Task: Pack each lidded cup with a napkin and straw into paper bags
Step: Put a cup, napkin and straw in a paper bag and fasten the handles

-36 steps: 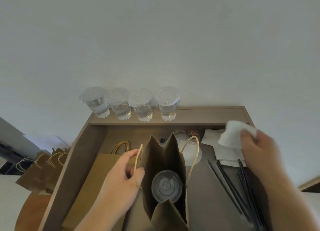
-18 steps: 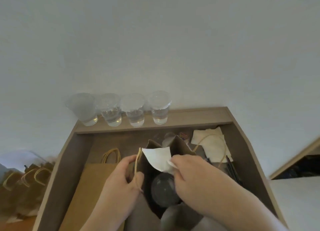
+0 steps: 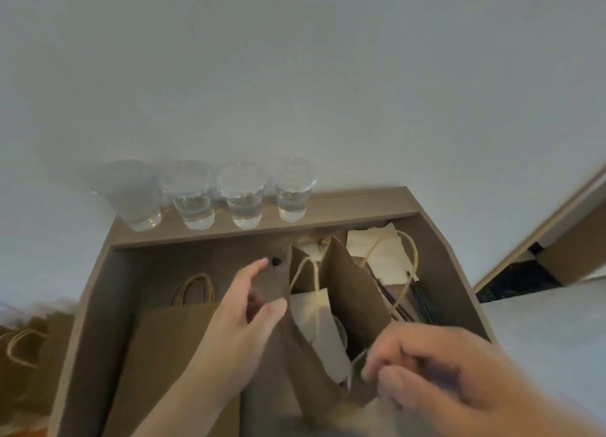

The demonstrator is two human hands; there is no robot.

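Observation:
An upright brown paper bag (image 3: 347, 292) stands open in the wooden tray (image 3: 108, 292). Inside it a white napkin (image 3: 314, 331) lies over the lidded cup (image 3: 341, 333), of which only a sliver shows. My left hand (image 3: 249, 315) pinches the bag's left wall between thumb and fingers. My right hand (image 3: 442, 374) is blurred at the bag's near right rim, its fingers loosely curled with nothing visible in them. Black straws (image 3: 421, 302) lie right of the bag, and a stack of napkins (image 3: 383, 253) lies behind them.
Several lidded cups of water (image 3: 244, 204) line the tray's back ledge. A flat paper bag (image 3: 164, 354) lies left of the open one. More handled bags (image 3: 26, 348) stand outside the tray at the far left. A wall is close behind.
My right hand carried the napkin from the stack to the bag, left it inside, and has drawn back to the near right. My left hand stayed on the bag's left wall.

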